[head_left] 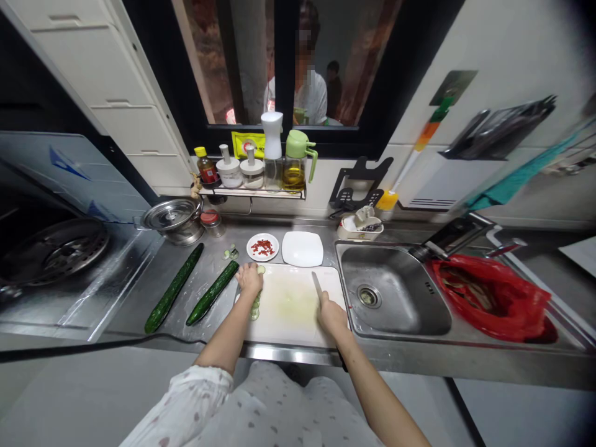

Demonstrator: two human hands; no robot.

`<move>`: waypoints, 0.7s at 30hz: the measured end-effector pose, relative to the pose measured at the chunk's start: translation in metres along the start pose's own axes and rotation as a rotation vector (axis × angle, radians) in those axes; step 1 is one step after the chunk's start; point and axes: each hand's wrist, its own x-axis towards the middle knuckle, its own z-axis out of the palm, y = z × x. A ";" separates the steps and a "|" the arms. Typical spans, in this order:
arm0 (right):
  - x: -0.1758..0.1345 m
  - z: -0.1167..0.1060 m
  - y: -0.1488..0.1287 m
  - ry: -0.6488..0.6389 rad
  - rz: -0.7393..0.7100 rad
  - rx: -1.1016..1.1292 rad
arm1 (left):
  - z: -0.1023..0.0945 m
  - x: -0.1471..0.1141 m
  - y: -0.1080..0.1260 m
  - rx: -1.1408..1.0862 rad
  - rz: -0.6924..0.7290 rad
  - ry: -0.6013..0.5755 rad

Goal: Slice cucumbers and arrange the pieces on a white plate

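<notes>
My left hand [249, 278] rests at the left edge of the white cutting board [298, 323], closed over cucumber slices [255, 307] that trail down the board's edge. My right hand [331, 313] grips a knife [318, 286] whose blade points away from me over the board. A shorter cucumber [213, 292] lies just left of my left hand. A longer whole cucumber [174, 288] lies further left on the steel counter.
Behind the board stand a small dish of chopped red chilli [262, 246] and a white plate [302, 249]. A steel sink [391, 292] is at right, with a red bag [493, 297] beyond. A lidded pot [173, 218], a condiment shelf [254, 192] and a stove [51, 251] are at left.
</notes>
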 end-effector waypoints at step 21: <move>-0.002 0.000 -0.004 -0.002 -0.015 -0.028 | 0.019 -0.045 0.021 -0.210 0.325 -0.245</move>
